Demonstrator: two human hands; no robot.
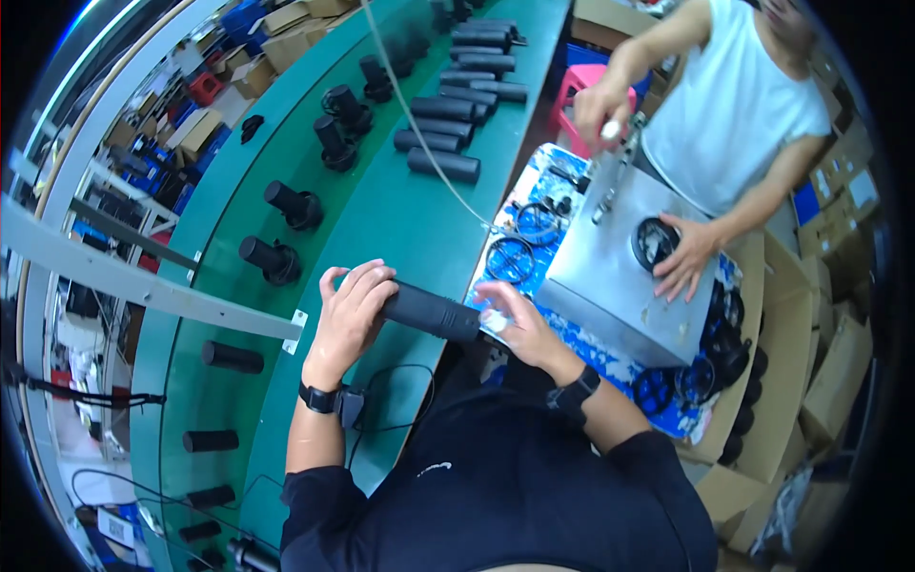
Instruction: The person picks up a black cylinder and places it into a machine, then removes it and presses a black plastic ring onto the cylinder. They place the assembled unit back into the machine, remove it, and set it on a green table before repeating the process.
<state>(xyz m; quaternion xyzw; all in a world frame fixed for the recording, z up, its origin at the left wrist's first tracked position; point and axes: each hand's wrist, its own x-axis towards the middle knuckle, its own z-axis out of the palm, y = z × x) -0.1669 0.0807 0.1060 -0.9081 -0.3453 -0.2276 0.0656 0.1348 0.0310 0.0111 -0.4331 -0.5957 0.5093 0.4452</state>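
Note:
A black ridged plastic cylinder [431, 313] lies across in front of me, held up off the green bench. Around its left end, the fingers of my left hand [351, 319] are closed. At the right end is my right hand [529, 329], its fingers bent about a small white wad [494, 320] close to the cylinder; what the wad is made of I cannot make out. Whether the right fingers also press on the cylinder is not clear. Both wrists carry dark bands.
Several similar black cylinders [444, 165] lie on the green bench [381, 229]; upright black parts [286, 205] stand along the green belt. To the right, a co-worker's hand [688, 253] rests by a black ring [656, 243] on a metal box [610, 276]. A metal bracket [238, 319] juts in at left.

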